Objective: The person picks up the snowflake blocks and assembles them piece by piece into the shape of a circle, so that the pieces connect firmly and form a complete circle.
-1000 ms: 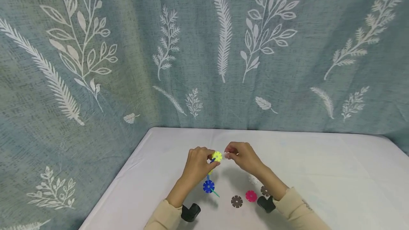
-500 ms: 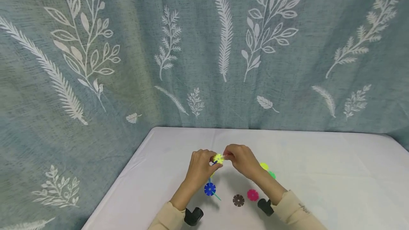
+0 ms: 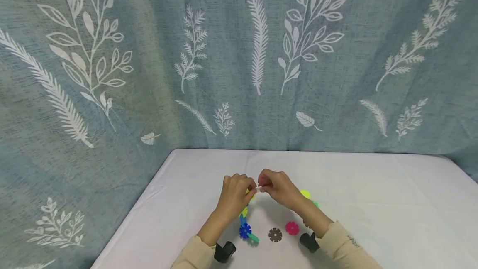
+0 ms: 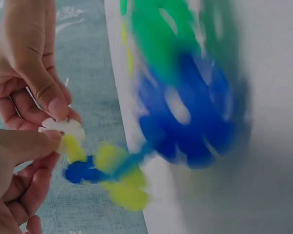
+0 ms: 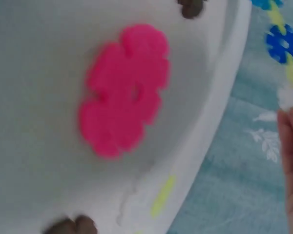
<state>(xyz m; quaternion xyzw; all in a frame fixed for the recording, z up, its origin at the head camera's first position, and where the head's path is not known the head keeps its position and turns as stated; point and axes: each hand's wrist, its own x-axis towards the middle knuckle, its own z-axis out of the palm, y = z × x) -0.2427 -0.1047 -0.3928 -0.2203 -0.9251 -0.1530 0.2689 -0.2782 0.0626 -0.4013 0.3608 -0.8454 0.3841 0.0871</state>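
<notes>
Mid-join, looks like: left hand (image 3: 235,194) pinching the chain (image 3: 244,223) of discs held up over the counter (image 3: 373,202), right hand (image 3: 278,186) pinching a white disc (image 4: 63,127) onto its top end; probably needs slots lined up, then a firm push.

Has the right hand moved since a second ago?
Yes. The right hand has shifted left toward the left hand, judged against the table's back edge; the white piece now meets the chain.
</notes>
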